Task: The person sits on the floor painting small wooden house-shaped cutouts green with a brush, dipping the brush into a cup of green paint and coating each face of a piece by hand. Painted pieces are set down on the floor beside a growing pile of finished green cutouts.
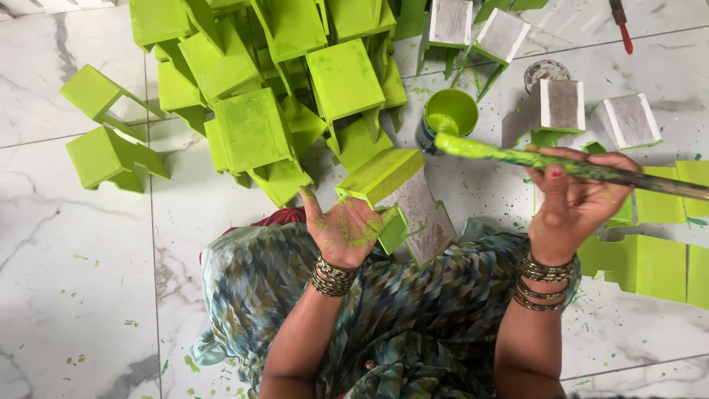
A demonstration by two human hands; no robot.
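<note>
A half-painted green wooden stool (402,199) is cradled above the lap in the paint-smeared left hand (346,229), fingers curled under it. A paint-coated brush (561,166) is pinched in the right hand (572,196), fingers closed around its handle.

I see one head-worn view only, looking steeply down, close over the hands, lap and floor (88,295).
</note>
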